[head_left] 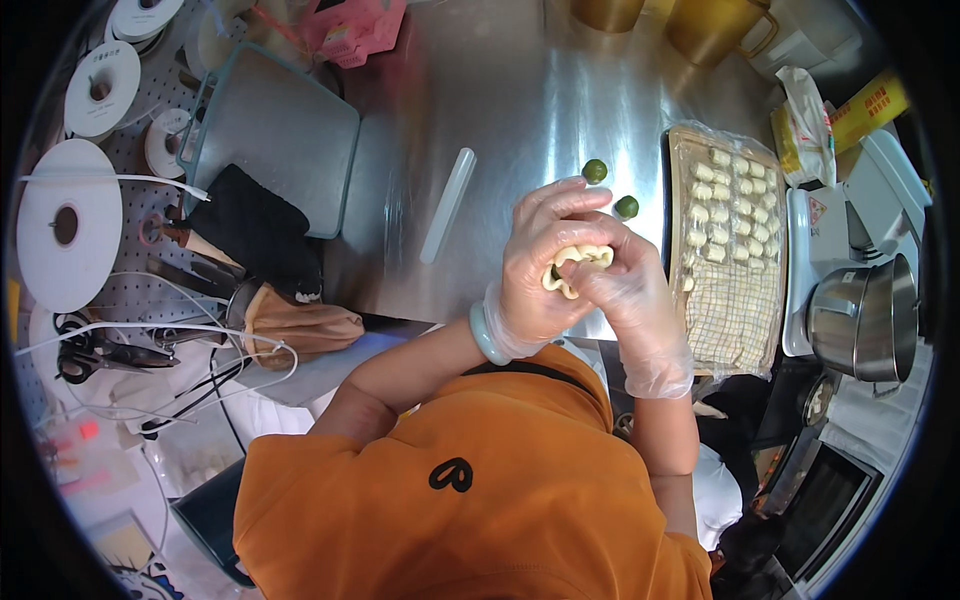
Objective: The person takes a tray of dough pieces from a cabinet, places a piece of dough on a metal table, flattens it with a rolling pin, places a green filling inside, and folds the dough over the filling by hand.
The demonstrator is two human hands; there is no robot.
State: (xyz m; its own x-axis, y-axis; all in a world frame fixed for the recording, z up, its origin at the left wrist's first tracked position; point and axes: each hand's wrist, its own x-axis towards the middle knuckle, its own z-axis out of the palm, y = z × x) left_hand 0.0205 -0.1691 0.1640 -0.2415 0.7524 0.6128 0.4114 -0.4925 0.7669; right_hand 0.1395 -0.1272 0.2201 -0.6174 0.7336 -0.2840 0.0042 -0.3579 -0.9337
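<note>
Here the two hands are close together above the steel table (pixel 520 90), both in thin clear plastic gloves. The left hand (pixel 540 265) is half closed, its fingers curled over the top of a piece of pale dough (pixel 577 268) with a wavy, pleated edge. The right hand (pixel 625 290) comes from the other side and its fingers pinch the same dough, so both hands are clamped on it and touch each other. The dough is held in the air, just in front of the person's chest, not resting on the table.

Both forearms rise from the lower edge and bend inward, and the left wrist wears a pale green bangle (pixel 487 335).

Just beyond the hands, two small green balls (pixel 595 171) lie on the table. To the right is a flat tray (pixel 735 330) lined with clear film, and many small pale dough pieces (pixel 728 205) stand on it in rows. A clear plastic rolling pin (pixel 448 204) lies on the table to the left of the hands. A steel pot (pixel 865 318) stands at the far right.
</note>
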